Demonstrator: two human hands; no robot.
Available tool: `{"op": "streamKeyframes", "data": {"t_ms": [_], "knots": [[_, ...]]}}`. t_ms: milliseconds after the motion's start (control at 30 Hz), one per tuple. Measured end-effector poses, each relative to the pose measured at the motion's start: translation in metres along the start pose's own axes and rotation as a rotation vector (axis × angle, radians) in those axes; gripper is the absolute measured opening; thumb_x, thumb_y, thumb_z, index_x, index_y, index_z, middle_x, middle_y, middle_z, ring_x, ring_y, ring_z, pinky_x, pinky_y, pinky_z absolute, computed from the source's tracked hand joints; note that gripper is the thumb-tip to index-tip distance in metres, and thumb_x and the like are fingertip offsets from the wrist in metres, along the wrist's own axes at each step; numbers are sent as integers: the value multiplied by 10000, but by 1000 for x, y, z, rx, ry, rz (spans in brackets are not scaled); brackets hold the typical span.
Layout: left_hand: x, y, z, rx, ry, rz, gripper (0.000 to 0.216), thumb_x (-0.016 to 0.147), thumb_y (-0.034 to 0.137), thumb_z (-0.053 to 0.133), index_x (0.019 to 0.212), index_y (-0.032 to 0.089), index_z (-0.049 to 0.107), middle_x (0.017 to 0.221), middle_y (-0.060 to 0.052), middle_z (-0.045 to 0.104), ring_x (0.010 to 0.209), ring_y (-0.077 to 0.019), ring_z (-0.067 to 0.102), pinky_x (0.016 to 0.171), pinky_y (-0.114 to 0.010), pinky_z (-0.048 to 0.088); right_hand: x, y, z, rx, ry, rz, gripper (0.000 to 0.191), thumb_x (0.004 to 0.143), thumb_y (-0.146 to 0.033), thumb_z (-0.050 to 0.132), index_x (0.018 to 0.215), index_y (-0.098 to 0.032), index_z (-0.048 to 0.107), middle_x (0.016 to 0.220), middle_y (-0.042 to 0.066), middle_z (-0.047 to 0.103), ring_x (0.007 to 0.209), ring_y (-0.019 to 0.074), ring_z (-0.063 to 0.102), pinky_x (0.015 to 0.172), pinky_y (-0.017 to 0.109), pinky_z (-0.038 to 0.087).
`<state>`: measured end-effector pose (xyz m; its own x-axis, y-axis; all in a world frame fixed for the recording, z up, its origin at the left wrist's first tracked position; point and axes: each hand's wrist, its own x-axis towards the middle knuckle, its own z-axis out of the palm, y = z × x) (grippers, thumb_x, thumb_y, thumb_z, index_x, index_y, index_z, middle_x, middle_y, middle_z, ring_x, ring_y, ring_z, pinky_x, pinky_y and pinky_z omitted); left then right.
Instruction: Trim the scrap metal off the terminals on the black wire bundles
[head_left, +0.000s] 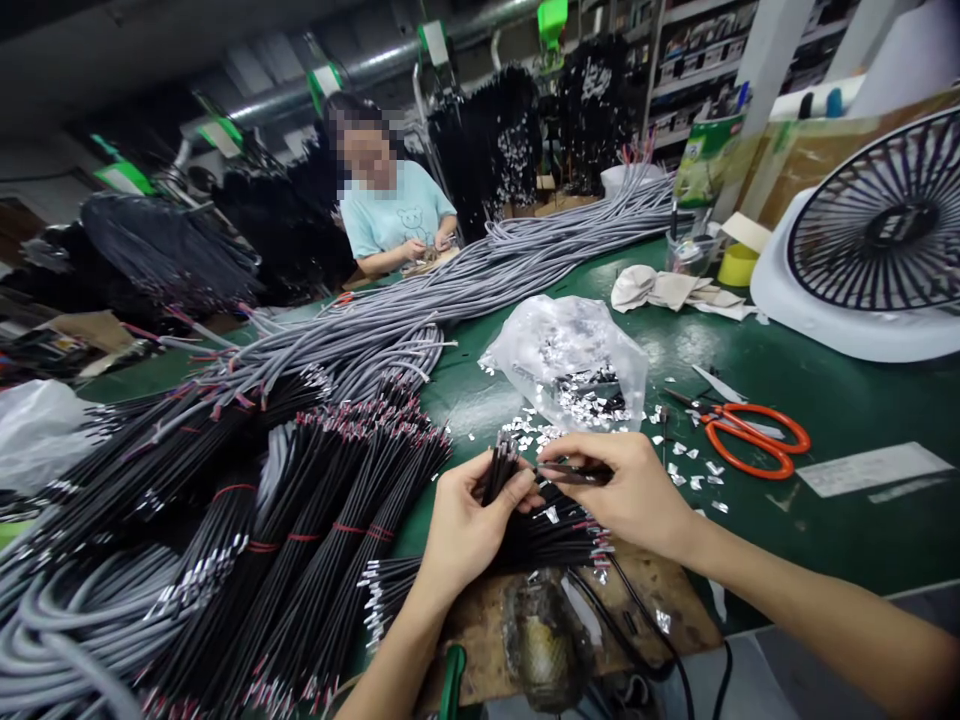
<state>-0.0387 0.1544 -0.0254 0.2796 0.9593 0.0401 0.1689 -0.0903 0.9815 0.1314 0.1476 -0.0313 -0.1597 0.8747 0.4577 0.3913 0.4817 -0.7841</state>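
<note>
Near the plastic bag (525, 335), left hand (474, 512) curls round black cables (498, 474) — right hand (628, 490) pinches a dark tool (576, 471).

A silvery duct (375, 72) runs below the dark ceiling (97, 60); loaded shelves (697, 55) stand beyond the green counter (870, 405)

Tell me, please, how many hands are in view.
4: the wearer's left hand holding black wires, the right hand beside it, and a co-worker's two hands across the table.
</note>
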Motion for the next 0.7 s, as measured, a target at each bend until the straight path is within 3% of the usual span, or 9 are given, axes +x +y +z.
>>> {"op": "streamKeyframes", "data": {"t_ms": [100,167,233,367,433,700], "knots": [[3,-2,-3,90,88,36,172,765,294,623,764,122,633,680,-13,619,655,-129,575,641,-223,453,1,8,-1,-267,-69,70,151,689,-92,579,724,-188,690,612,2,666,548,137,598,520,233,422],[4,-1,-4,69,79,22,196,786,311,595,799,121,642,645,-2,594,628,-118,560,620,-214,447,0,14,-2,-475,-154,106,149,667,-75,578,658,-187,677,574,21,650,552,171,602,510,257,401],[5,0,-5,40,46,-8,222,787,326,585,811,115,646,602,3,578,581,-114,550,575,-211,444,-1,16,-3,-562,-148,107,126,701,-110,583,705,-189,682,637,46,671,614,201,622,542,278,418],[3,2,-4,48,125,-49,208,706,319,668,704,114,631,551,-1,598,522,-120,556,517,-212,447,-1,6,-3,-413,31,36,286,833,-308,537,1096,-215,598,1034,64,658,907,218,612,759,329,466],[1,1,-3,56,172,-50,206,672,311,696,679,117,629,538,7,599,498,-116,550,498,-212,448,-2,0,-3,-340,19,12,337,869,-364,481,1177,-240,544,1114,56,619,965,210,588,804,336,462],[-3,2,-1,126,192,-3,184,652,290,709,665,118,643,597,2,610,536,-108,521,513,-209,429,-5,-2,1,-167,-103,-36,254,882,-304,482,1062,-222,641,923,33,658,834,159,599,718,278,462]]}}
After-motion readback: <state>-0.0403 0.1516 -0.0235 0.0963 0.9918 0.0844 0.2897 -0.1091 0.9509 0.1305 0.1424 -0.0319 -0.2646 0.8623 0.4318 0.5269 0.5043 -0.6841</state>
